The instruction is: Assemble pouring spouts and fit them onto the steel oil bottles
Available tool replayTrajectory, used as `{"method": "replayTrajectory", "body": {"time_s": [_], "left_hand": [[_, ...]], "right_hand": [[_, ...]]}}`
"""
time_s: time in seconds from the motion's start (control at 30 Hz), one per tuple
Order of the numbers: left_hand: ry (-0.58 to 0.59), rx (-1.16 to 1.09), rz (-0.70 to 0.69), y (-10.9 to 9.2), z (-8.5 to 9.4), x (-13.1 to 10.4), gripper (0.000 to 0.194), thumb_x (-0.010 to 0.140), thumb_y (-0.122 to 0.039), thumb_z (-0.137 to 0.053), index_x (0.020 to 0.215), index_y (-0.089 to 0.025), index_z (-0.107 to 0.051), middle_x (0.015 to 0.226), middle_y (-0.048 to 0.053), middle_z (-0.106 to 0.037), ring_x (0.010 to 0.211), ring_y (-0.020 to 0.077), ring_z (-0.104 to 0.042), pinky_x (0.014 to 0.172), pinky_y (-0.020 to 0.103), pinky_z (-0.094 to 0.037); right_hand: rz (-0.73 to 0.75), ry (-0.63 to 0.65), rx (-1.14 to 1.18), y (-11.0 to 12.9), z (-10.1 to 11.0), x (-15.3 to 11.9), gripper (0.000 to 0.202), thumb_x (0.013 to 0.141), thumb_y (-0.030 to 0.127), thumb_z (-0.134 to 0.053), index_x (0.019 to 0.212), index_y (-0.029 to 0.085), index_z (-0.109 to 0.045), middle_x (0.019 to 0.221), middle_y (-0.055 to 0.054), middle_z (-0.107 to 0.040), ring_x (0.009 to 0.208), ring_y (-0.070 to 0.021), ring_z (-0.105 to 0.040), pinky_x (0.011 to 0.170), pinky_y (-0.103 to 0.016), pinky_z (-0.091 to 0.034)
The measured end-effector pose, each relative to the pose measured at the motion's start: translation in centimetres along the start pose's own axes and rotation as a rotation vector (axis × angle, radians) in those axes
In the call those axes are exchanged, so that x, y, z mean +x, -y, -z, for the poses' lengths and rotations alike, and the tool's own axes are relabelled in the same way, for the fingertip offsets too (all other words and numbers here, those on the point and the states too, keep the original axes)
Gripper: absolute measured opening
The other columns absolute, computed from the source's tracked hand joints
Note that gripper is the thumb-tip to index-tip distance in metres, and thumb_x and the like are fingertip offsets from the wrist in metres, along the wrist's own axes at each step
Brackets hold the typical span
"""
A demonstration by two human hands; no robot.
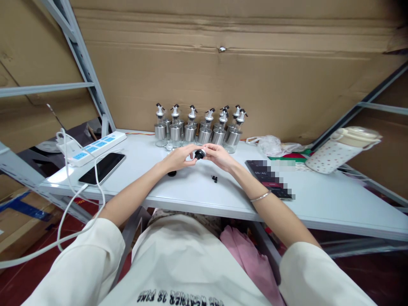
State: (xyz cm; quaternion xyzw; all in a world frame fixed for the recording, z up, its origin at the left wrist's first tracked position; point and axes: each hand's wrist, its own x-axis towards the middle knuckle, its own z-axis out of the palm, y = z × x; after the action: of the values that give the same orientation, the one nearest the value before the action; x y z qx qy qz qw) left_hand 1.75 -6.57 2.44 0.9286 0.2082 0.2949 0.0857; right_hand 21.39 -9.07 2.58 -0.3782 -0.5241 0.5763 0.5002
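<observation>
Between my two hands, above the table, is a black and white pour spout (200, 154) with a ribbed black stopper pointing down to the left. The fingers of my left hand (183, 158) close around its black end. My right hand (219, 156) pinches its white end, which the fingers partly hide. Below my left hand a round black part (172, 173) lies on the table, and near it is a small clear-white piece (169, 146). Several tiny black pieces (214, 179) lie in front of my right hand.
Several glass and steel bottles (190, 132) with spouts stand behind my hands against cardboard. On the left are a power strip (98, 148), a phone (102, 168) and white cables. To the right lie another phone (267, 178), a plastic bag (270, 145) and a tilted spotted flask (341, 151).
</observation>
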Motion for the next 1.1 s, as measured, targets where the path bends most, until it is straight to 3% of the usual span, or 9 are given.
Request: {"method": "replayTrajectory", "body": {"time_s": [0.37, 0.67, 1.1], "left_hand": [[-0.037, -0.026, -0.025, -0.06, 0.04, 0.05, 0.041, 0.082, -0.020, -0.049, 0.123, -0.021, -0.050, 0.093, 0.002, -0.058, 0.073, 0.0109, -0.055, 0.076, 0.024, -0.045], [-0.042, -0.036, 0.098, 0.12, -0.30, -0.01, 0.038, 0.072, -0.022, -0.053, 0.110, -0.017, -0.053, 0.075, -0.002, -0.053, 0.067, 0.0118, -0.051, 0.067, 0.023, -0.041], [-0.027, 0.014, 0.130, -0.26, -0.20, 0.31, 0.027, 0.067, -0.022, -0.053, 0.093, -0.018, -0.050, 0.067, -0.005, -0.041, 0.061, 0.0112, -0.041, 0.059, 0.022, -0.032]], "right_hand": [[0.024, 0.023, 0.006, 0.12, 0.11, -0.06, 0.034, 0.054, 0.038, -0.081, 0.072, 0.017, -0.062, 0.073, 0.002, -0.058, 0.070, -0.0099, -0.055, 0.075, -0.027, -0.047], [-0.009, -0.003, -0.004, -0.23, -0.41, -0.10, 0.039, 0.049, 0.041, -0.084, 0.070, 0.016, -0.062, 0.071, 0.002, -0.060, 0.066, -0.0092, -0.057, 0.072, -0.028, -0.050], [-0.022, 0.009, -0.037, -0.46, -0.61, -0.08, 0.040, 0.049, 0.043, -0.083, 0.070, 0.016, -0.063, 0.070, 0.001, -0.063, 0.063, -0.0098, -0.059, 0.072, -0.030, -0.053]]}}
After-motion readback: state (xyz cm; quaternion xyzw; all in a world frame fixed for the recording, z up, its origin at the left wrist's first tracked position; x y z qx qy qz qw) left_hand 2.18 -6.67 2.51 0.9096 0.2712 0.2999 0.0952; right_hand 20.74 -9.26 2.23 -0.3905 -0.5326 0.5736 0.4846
